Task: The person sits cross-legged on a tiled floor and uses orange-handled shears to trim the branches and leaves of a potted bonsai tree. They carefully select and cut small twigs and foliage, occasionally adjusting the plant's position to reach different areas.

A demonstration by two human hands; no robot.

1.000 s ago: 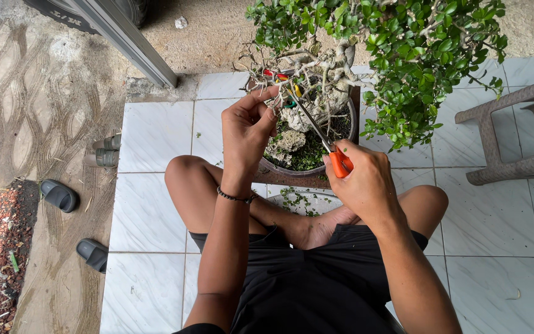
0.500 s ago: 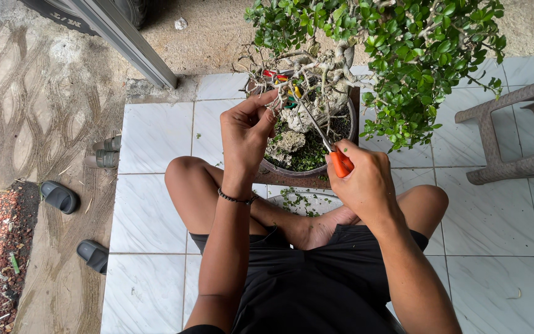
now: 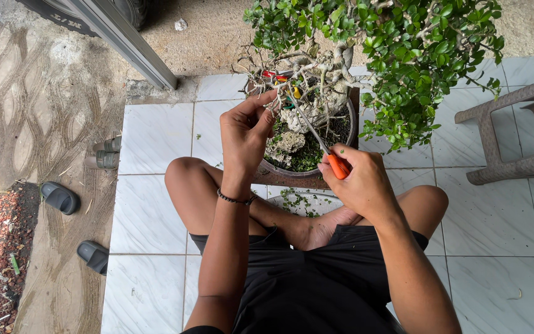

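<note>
Bonsai (image 3: 366,55) twig stayed pinched in left hand (image 3: 245,133) fingers; right hand (image 3: 360,182) kept gripping orange-handled shears (image 3: 322,145), blades barely shifted.

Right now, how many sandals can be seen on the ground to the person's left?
4: a dark sandal and another lie apart; a paler pair sits together by the tile edge. None look hidden.

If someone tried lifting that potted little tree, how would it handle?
The potted tree is probably heavy: its pot holds soil and rocks. Likely top-heavy, since the foliage leans right past the rim. The thin bare twigs look brittle.
</note>
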